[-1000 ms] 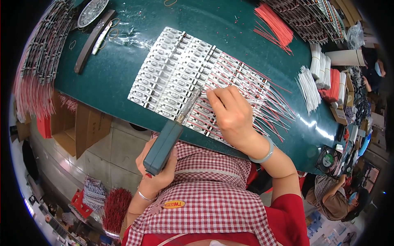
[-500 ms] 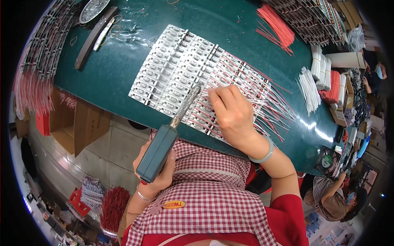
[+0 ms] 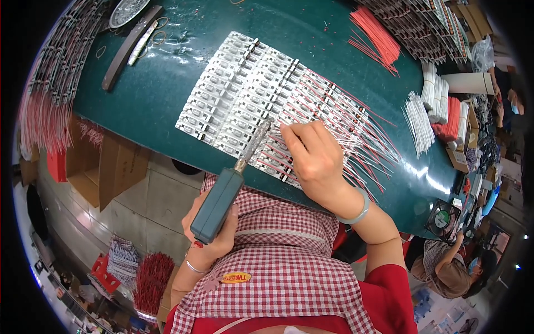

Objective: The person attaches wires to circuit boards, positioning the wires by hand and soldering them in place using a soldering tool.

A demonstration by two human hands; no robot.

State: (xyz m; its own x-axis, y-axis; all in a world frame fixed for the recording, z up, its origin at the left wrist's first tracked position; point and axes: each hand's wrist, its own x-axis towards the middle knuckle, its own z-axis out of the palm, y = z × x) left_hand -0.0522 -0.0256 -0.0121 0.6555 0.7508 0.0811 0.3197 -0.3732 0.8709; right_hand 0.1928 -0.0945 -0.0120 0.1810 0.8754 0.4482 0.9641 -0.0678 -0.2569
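My left hand (image 3: 222, 231) is wrapped round the dark green body of a soldering iron (image 3: 217, 206). The iron's metal barrel slants up, its tip close to the fingertips of my right hand (image 3: 316, 156). That hand is closed in a pinch over a panel of small white modules (image 3: 236, 89), apparently on a thin wire whose end is partly hidden by the fingers. Red and white wires (image 3: 367, 142) stick out to the right from the panel's right-hand rows, some passing under my right hand. The panel's left rows carry no wires.
The panel lies on a green table (image 3: 161, 111). A bundle of red wires (image 3: 378, 42) and white wires (image 3: 418, 123) lie to the right. A dark curved bar (image 3: 129, 53) and a metal dish (image 3: 128, 12) are at upper left. A small fan (image 3: 443, 217) stands at lower right.
The soldering iron has shifted slightly to the right and down with my left hand. My right hand has moved down a little, still pinched close to the tip.
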